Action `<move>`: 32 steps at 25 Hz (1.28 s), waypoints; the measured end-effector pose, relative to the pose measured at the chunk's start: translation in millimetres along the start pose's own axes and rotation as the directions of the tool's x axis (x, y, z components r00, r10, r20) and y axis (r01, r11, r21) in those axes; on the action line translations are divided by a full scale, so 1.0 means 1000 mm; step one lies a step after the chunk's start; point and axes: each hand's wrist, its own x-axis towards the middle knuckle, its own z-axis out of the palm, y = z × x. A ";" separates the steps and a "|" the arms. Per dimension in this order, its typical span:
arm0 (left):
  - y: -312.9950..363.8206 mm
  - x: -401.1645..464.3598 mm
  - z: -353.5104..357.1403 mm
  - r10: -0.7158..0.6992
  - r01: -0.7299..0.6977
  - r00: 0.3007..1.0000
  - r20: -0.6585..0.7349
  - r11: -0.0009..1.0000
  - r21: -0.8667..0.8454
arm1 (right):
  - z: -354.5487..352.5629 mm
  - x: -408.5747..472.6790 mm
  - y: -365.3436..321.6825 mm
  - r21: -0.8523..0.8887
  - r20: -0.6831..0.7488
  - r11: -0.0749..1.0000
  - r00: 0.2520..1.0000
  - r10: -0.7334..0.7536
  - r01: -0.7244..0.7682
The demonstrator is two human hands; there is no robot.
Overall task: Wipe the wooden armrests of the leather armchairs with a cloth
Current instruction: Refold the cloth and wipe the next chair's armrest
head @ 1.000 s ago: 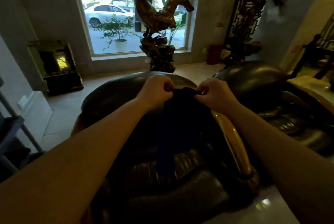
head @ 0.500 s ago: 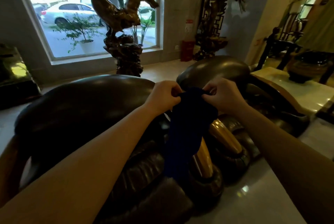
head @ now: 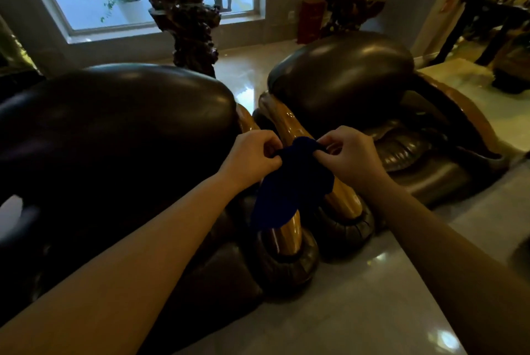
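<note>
2 hands (head: 298,158) pinch dark blue cloth (head: 289,191) above 2 wooden armrests (head: 342,197); carved sculpture (head: 189,30) behind armchairs (head: 114,131).

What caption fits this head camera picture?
Two hands hold a blue cloth above wooden armrests.
</note>
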 end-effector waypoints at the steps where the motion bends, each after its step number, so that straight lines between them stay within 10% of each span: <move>1: 0.004 0.000 0.012 -0.027 0.027 1.000 -0.009 1.000 0.002 | -0.004 -0.002 0.013 0.010 0.030 1.000 0.999 -0.010 0.010; 13: -0.080 0.001 0.179 -0.255 0.254 0.967 -0.003 0.961 0.105 | 0.099 -0.005 0.184 0.060 0.255 0.998 0.967 -0.012 -0.003; 32: -0.265 -0.110 0.396 -0.249 0.306 0.907 -0.340 0.944 0.126 | 0.321 -0.069 0.345 0.030 0.219 0.984 0.959 -0.178 0.176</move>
